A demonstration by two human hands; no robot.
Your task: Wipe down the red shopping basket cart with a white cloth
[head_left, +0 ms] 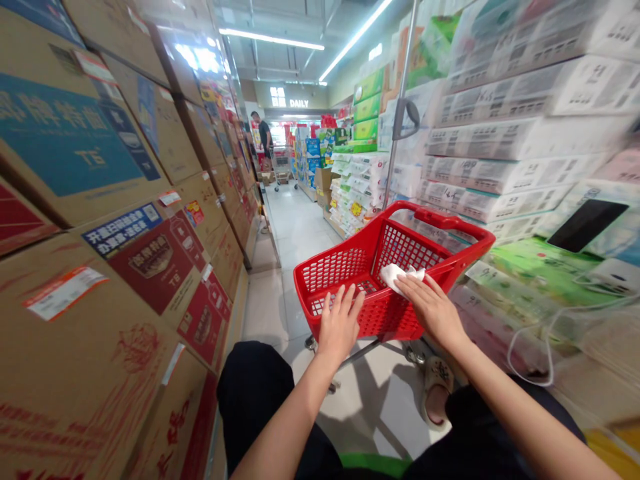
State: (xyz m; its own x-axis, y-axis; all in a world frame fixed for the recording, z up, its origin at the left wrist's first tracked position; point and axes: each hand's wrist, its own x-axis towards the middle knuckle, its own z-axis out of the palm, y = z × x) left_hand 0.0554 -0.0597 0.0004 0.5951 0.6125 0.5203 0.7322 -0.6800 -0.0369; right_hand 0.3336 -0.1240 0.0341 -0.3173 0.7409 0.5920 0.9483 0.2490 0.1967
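Your left hand point(341, 325) rests open on the basket point(387, 319) rim, and just beside it your right hand point(434, 305) pins a cloth point(395, 275) there, fingers flat.

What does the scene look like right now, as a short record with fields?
Left hand: flat and open on the near rim of the red basket
Right hand: fingers extended, pressing a white cloth against the basket's rim
Basket base: on wheels, standing on the aisle floor
Left side: stacked cardboard boxes
Right side: stacked packs of paper goods
Far aisle: another person beside a cart
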